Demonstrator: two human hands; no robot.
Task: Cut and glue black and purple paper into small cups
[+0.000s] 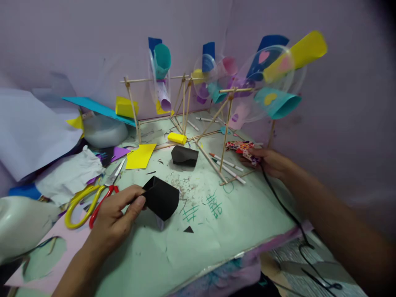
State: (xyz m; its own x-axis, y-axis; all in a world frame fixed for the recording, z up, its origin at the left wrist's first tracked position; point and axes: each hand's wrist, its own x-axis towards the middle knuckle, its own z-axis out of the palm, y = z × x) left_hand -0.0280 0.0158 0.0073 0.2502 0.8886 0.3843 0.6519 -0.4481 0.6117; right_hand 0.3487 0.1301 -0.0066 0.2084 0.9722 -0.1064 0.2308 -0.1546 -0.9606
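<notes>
My left hand [119,212] pinches the edge of a folded black paper cone [161,198] that rests on the pale green table [216,235]. My right hand [270,161] reaches to the far right and is closed on a patterned red and white glue gun [243,149] with a black cord [284,208] trailing back from it. A second black paper cone [185,156] lies further back, near a wooden stick frame [185,103] that carries coloured paper cones and clear discs.
Scissors with yellow and red handles [89,198] lie left of my left hand. Yellow paper [140,156], white and purple sheets and a white object [18,225] crowd the left side. Loose sticks and pens [227,163] lie under the frame. Walls close in behind and right.
</notes>
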